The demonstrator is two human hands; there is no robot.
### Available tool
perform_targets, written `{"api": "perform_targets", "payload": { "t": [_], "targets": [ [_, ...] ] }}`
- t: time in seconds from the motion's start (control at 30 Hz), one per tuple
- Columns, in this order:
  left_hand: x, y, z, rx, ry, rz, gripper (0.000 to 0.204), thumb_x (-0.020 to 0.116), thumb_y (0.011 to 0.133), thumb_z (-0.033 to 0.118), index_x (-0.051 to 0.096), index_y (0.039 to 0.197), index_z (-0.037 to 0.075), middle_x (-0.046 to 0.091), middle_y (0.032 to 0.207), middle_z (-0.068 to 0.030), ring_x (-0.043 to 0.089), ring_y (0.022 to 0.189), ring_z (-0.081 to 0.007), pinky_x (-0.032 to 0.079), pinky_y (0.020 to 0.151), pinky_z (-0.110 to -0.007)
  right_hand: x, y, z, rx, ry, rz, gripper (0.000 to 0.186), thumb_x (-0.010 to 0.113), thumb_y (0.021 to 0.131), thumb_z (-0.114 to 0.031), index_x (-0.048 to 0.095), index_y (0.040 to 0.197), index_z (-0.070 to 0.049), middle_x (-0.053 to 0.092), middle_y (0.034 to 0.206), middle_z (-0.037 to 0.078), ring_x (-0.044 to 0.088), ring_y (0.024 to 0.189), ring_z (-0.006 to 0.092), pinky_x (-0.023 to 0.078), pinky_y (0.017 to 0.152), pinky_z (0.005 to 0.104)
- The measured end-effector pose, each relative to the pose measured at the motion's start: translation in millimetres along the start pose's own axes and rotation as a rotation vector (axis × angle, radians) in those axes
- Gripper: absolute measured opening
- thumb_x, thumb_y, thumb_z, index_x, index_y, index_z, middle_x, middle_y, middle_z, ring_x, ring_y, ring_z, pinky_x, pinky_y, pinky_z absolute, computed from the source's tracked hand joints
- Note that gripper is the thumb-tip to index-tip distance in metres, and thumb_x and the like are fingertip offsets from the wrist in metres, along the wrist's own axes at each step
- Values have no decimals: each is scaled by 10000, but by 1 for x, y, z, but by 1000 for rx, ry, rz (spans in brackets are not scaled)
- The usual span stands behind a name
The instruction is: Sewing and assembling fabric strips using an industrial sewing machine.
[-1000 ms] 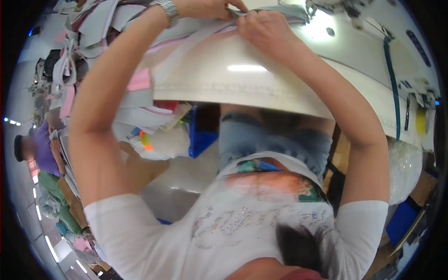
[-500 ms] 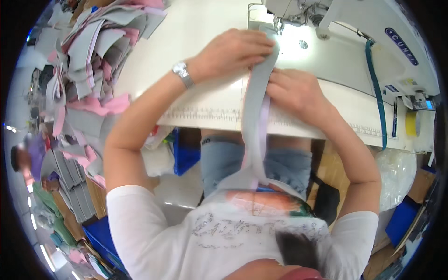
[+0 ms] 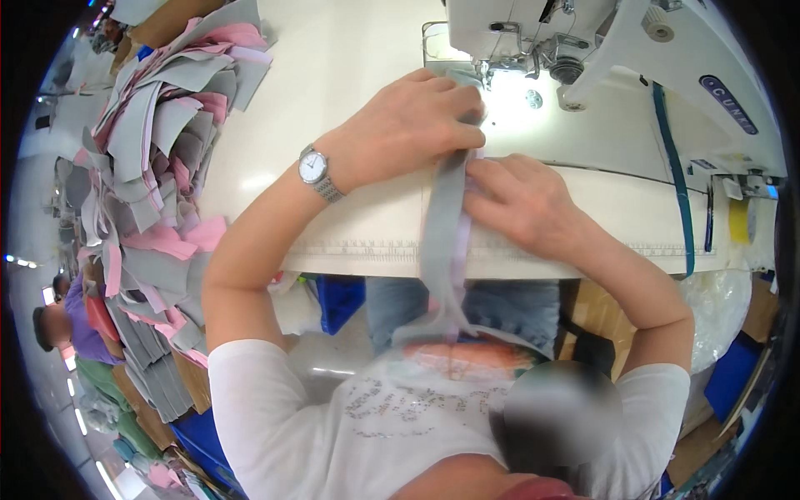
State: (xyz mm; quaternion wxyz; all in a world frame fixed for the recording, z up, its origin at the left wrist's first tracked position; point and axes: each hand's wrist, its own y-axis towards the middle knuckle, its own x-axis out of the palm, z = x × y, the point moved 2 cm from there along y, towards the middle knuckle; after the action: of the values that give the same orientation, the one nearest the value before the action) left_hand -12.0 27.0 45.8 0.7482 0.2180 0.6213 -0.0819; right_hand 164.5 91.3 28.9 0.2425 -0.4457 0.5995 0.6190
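A long grey fabric strip (image 3: 442, 225) with a pale lilac and pink layer runs from the sewing machine (image 3: 533, 46) down over the table's front edge to my lap. My left hand (image 3: 425, 121) lies over its upper part close to the needle area, thumb and fingers closed on the cloth. Just below and to the right, my right hand (image 3: 521, 200) pinches the strip's right edge, where the lilac layer shows. The strip's upper end is partly hidden under my left fingers, beside the lit needle plate.
Grey and pink cut fabric pieces (image 3: 175, 125) are heaped along the table's left side. A ruler scale (image 3: 358, 248) runs along the front edge. On the right are a teal band (image 3: 671, 167) and yellow tape roll (image 3: 739, 221). Another person (image 3: 83, 321) is at far left.
The whole view has shifted, with the table edge lower in the picture. My left fingers are more curled over the strip, and my right hand stays at its right edge.
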Motion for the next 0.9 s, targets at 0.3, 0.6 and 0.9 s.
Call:
{"api": "perform_targets", "payload": {
  "t": [0.3, 0.6, 0.9],
  "targets": [
    [20, -3, -12, -138, -205, 218, 301, 734, 712, 115, 645, 999, 129, 643, 1070, 4, 598, 1048, -201, 433, 846, -338, 1, 2, 8, -1, 17, -57, 111, 617, 720, -130, 553, 805, -99, 521, 819, 50, 610, 693, 172, 481, 568, 293],
    [21, -1, 5, -86, -57, 194, 239, 708, 750, 188, 600, 946, 104, 602, 1126, -1, 545, 1054, -190, 421, 860, -357, -18, 4, 18, -9, 107, -246, 127, 624, 713, -129, 538, 805, -109, 516, 805, 38, 609, 717, 180, 492, 573, 312],
    [26, -6, 0, -37, -39, 266, 311, 708, 779, 294, 630, 1024, 119, 632, 1128, 11, 582, 1034, -181, 436, 851, -357, -14, 0, 11, -34, 64, -143, 113, 638, 667, -124, 565, 742, -82, 533, 803, 45, 618, 731, 177, 511, 589, 287]
  ]
}}
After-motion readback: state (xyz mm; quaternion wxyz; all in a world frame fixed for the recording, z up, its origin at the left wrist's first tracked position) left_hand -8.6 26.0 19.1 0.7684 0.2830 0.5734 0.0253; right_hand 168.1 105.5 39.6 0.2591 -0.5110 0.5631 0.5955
